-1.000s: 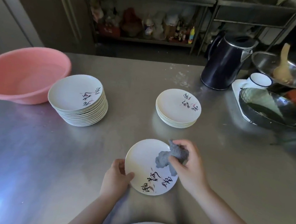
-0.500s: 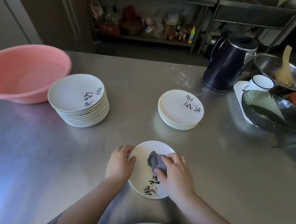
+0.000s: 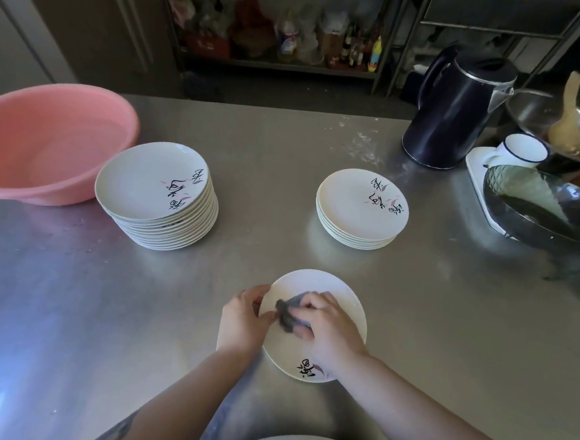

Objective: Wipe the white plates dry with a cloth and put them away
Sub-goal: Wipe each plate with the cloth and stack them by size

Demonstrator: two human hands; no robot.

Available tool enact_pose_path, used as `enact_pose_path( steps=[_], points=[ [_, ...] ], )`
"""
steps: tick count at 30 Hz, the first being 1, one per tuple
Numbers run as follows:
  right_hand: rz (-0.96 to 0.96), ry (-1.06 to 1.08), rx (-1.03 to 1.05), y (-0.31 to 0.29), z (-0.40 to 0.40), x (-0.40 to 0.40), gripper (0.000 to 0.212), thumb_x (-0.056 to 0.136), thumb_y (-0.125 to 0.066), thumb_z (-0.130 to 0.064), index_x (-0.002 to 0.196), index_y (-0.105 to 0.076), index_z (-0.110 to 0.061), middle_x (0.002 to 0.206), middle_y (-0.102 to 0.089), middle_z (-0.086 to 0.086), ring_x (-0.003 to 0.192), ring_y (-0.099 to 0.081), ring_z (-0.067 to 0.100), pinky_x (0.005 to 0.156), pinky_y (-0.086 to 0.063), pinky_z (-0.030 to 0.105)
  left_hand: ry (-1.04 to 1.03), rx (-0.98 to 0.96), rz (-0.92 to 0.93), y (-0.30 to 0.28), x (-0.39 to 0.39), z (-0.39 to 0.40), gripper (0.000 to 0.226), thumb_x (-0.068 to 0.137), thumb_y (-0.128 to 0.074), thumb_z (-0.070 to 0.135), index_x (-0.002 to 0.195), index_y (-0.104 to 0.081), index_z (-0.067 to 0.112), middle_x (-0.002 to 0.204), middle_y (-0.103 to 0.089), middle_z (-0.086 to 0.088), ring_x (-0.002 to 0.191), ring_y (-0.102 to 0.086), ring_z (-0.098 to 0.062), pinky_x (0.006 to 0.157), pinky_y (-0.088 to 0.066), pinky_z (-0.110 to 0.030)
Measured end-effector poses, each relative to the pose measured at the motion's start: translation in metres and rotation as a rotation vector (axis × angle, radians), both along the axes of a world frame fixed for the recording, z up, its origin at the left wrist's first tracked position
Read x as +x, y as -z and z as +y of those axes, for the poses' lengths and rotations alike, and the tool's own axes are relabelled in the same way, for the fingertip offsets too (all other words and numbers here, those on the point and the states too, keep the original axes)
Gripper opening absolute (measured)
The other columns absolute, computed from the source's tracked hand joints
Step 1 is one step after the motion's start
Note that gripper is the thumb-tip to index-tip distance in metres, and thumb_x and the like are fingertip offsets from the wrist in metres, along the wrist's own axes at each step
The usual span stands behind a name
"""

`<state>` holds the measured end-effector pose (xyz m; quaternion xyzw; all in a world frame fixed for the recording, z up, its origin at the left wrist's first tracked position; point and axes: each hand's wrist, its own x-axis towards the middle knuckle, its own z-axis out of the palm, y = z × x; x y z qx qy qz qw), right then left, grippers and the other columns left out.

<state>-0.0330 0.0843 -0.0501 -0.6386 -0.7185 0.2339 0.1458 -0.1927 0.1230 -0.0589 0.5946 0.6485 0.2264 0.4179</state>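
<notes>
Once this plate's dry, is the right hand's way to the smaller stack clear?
Probably yes. The smaller stack sits ahead of the right hand with only bare table between them. The hand now grips the grey cloth on the plate.

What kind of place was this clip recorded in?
Most likely a working kitchen, perhaps a small restaurant's. The person wipes a plate on a stainless steel table that bears two stacks of matching plates, an electric kettle and metal bowls, with a shelf of bottles behind.
</notes>
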Motion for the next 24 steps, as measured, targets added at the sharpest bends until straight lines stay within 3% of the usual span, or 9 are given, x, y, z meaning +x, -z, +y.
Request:
enact_pose_path(
  steps=[4, 7, 10, 13, 16, 19, 22, 24],
  points=[
    [-0.027, -0.174, 0.046, 0.001, -0.026, 0.007, 0.020, 0.088, -0.051, -0.024, 0.093, -0.071, -0.026, 0.097, -0.052, -0.012, 0.098, -0.042, 0.011, 0.069, -0.031, 0.021, 0.016, 0.009, 0.014, 0.000, 0.000, 0.000, 0.044, 0.074, -0.071, 0.002, 0.109, -0.072, 0.029, 0.085, -0.069, 0.011, 0.076, -0.061, -0.005, 0.063, -0.038, -0.001],
    [-0.070, -0.065, 0.028, -0.001, -0.032, 0.031, 0.024, 0.085, -0.053, -0.030, 0.096, -0.073, -0.031, 0.094, -0.055, -0.014, 0.098, -0.048, 0.012, 0.067, -0.041, 0.024, 0.024, 0.014, 0.022, 0.002, -0.001, 0.002, 0.047, 0.076, -0.071, 0.001, 0.114, -0.071, 0.029, 0.092, -0.067, 0.008, 0.078, -0.060, -0.007, 0.064, -0.037, 0.000],
    [-0.119, 0.091, 0.055, -0.002, -0.030, 0.037, 0.022, 0.069, -0.077, -0.026, 0.089, -0.076, -0.034, 0.084, -0.059, -0.017, 0.085, -0.060, 0.014, 0.053, -0.045, 0.023, 0.033, 0.019, 0.012, 0.001, 0.000, -0.001, 0.047, 0.077, -0.071, 0.001, 0.116, -0.070, 0.028, 0.094, -0.065, 0.005, 0.080, -0.060, -0.011, 0.070, -0.041, -0.011],
    [-0.187, 0.143, 0.054, 0.000, -0.031, 0.027, 0.029, 0.054, -0.085, -0.029, 0.079, -0.073, -0.034, 0.081, -0.057, -0.016, 0.078, -0.062, 0.012, 0.045, -0.045, 0.021, 0.049, 0.021, 0.034, -0.001, 0.000, -0.001, 0.047, 0.078, -0.071, 0.004, 0.119, -0.068, 0.028, 0.098, -0.065, 0.004, 0.087, -0.062, -0.017, 0.078, -0.046, -0.022],
    [-0.219, 0.134, 0.030, -0.007, -0.023, 0.027, 0.024, 0.065, -0.077, -0.027, 0.087, -0.070, -0.032, 0.091, -0.060, -0.014, 0.087, -0.063, 0.013, 0.056, -0.047, 0.023, 0.143, 0.086, 0.101, 0.000, -0.005, 0.002, 0.049, 0.075, -0.073, 0.006, 0.120, -0.067, 0.024, 0.114, -0.061, 0.002, 0.100, -0.060, -0.018, 0.084, -0.043, -0.021],
    [-0.218, 0.041, -0.066, -0.015, -0.005, 0.034, 0.024, 0.081, -0.059, -0.023, 0.101, -0.069, -0.031, 0.108, -0.061, -0.011, 0.104, -0.055, 0.014, 0.075, -0.045, 0.025, 0.329, 0.397, 0.109, 0.001, -0.014, 0.011, 0.046, 0.069, -0.072, 0.020, 0.114, -0.067, 0.020, 0.120, -0.060, -0.002, 0.108, -0.057, -0.016, 0.090, -0.043, -0.022],
    [-0.111, -0.009, -0.026, -0.027, 0.016, 0.039, 0.020, 0.079, -0.061, -0.018, 0.089, -0.073, -0.030, 0.103, -0.065, -0.011, 0.099, -0.059, 0.016, 0.077, -0.048, 0.028, 0.642, 0.474, 0.145, 0.001, -0.025, 0.021, 0.051, 0.068, -0.066, 0.046, 0.113, -0.069, 0.022, 0.121, -0.067, -0.001, 0.115, -0.059, -0.017, 0.095, -0.050, -0.029],
    [-0.038, 0.027, 0.074, -0.030, 0.034, 0.043, 0.017, 0.076, -0.066, -0.012, 0.081, -0.074, -0.026, 0.095, -0.068, -0.010, 0.093, -0.062, 0.020, 0.072, -0.050, 0.030, 0.817, 0.407, 0.238, -0.004, -0.028, 0.027, 0.069, 0.066, -0.067, 0.057, 0.121, -0.069, 0.015, 0.131, -0.064, -0.005, 0.128, -0.053, -0.022, 0.109, -0.040, -0.039]
  ],
)
